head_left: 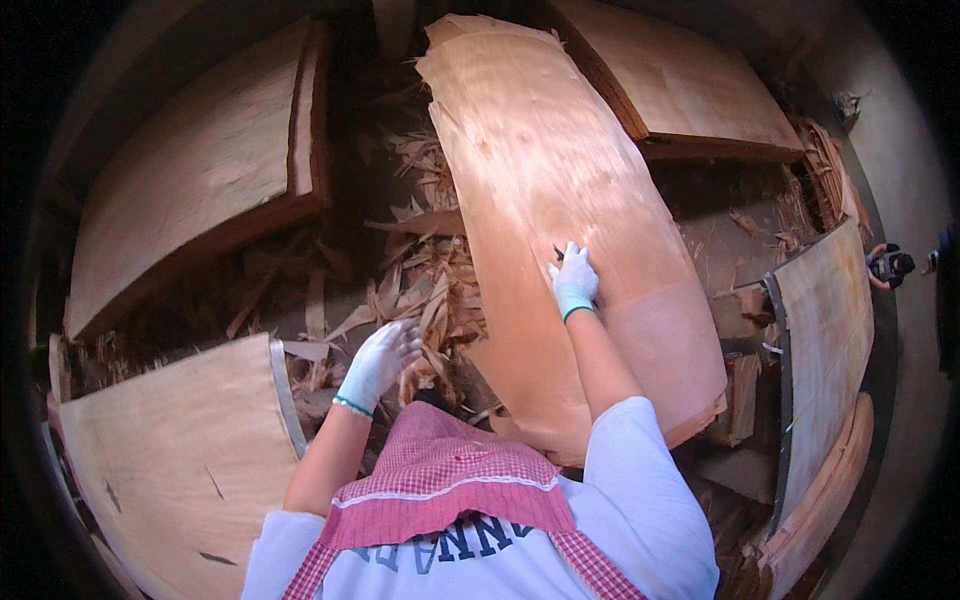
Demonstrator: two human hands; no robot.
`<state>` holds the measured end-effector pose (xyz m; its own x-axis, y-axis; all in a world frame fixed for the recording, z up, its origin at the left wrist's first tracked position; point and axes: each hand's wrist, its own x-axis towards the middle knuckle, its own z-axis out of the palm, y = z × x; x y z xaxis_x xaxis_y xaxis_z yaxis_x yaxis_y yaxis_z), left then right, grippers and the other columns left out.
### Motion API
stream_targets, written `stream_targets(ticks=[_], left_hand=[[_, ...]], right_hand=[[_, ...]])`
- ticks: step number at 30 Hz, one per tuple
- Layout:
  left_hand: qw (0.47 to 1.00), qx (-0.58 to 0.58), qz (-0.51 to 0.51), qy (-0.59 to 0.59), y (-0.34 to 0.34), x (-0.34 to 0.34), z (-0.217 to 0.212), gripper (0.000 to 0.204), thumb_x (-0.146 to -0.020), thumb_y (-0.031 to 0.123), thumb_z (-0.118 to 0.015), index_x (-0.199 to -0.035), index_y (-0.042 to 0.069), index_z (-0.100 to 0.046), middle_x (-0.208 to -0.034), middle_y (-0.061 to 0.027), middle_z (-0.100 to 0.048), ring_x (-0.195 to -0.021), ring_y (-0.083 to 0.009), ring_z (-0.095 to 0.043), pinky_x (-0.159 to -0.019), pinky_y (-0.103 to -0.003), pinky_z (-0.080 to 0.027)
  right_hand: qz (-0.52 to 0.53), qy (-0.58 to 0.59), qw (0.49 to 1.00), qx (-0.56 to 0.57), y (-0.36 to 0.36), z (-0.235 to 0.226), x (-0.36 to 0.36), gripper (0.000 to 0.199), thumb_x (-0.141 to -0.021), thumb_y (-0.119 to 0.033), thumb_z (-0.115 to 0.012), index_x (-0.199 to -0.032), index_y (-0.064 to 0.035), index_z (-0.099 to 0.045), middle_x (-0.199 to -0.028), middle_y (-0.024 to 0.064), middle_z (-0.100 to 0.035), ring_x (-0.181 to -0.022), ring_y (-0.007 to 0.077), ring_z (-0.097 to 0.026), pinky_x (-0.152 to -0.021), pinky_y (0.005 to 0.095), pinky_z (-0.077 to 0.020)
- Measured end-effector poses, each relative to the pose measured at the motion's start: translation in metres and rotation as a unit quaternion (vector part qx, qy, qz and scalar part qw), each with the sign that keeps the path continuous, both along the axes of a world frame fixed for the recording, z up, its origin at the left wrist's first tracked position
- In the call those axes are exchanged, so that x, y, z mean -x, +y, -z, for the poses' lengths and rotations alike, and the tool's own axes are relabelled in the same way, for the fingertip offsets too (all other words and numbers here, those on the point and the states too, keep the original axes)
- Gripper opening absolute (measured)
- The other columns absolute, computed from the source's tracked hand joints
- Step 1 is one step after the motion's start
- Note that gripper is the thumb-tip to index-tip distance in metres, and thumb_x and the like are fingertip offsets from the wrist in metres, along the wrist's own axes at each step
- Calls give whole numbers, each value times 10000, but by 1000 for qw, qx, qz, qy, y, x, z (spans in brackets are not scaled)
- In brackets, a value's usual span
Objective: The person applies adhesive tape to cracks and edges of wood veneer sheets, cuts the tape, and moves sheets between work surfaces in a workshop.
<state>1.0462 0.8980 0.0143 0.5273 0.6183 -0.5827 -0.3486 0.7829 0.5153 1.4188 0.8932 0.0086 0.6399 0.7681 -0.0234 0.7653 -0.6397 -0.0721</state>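
Both hands are working: the right hand (574, 280) is gripping a small tool on the veneer sheet (560, 200) (lying straight ahead), so short strokes seem wise, while the left hand (380, 362), loosely spread, is touching scraps (440, 290).

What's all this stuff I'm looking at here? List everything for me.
Large veneer sheet: one, pale reddish-tan, centre, running from the top down to the person's chest.
Veneer stacks: four; tan, upper left; upper right; lower left; right edge.
Wood scraps: many, brown splinters and strips, between the stacks, left of the large sheet.
Another person: one, dark clothing, far right.
Apron: one, red-and-white check, bottom centre.
Left hand: white glove, at the scraps.
Right hand: white glove, on the large sheet, gripping a small dark object.
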Motion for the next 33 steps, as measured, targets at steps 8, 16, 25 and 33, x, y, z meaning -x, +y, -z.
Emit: stream_targets(ticks=[8,16,25,33], left_hand=[[997,38,4,60,122,29,16,264,-973,230,-536,-1149,39,-580,-994,-59,-626,-846,-170,-608,-744,-306,-522],[966,-58,249,20,206,-129,-4,514,-962,334,-564,-1331,-6,-453,-1262,-156,-556,-1103,-239,-566,-946,-366,-479],[994,8,99,-51,340,-317,48,921,-838,538,-666,-1470,38,-219,-1453,-205,-339,-1225,-340,-474,-1035,-423,-411],[985,101,-34,136,357,-306,136,384,-874,352,-686,-1169,112,-629,-1078,-18,-651,-748,-143,-515,-721,-345,-469]], right_hand=[[-33,-6,997,67,23,22,-8,206,-855,-226,-632,-1012,-123,-546,-1003,118,-599,-870,305,-664,-704,447,-555],[12,29,993,-117,11,-34,-10,155,-855,-198,-633,-960,-123,-547,-964,121,-596,-816,372,-623,-670,488,-501],[-5,50,968,-245,-17,-82,-3,141,-778,-29,-684,-866,-105,-606,-872,108,-613,-751,324,-631,-651,427,-502],[47,42,944,-324,-30,-79,-9,140,-793,-67,-716,-890,-73,-616,-871,130,-616,-770,324,-619,-660,416,-510]])
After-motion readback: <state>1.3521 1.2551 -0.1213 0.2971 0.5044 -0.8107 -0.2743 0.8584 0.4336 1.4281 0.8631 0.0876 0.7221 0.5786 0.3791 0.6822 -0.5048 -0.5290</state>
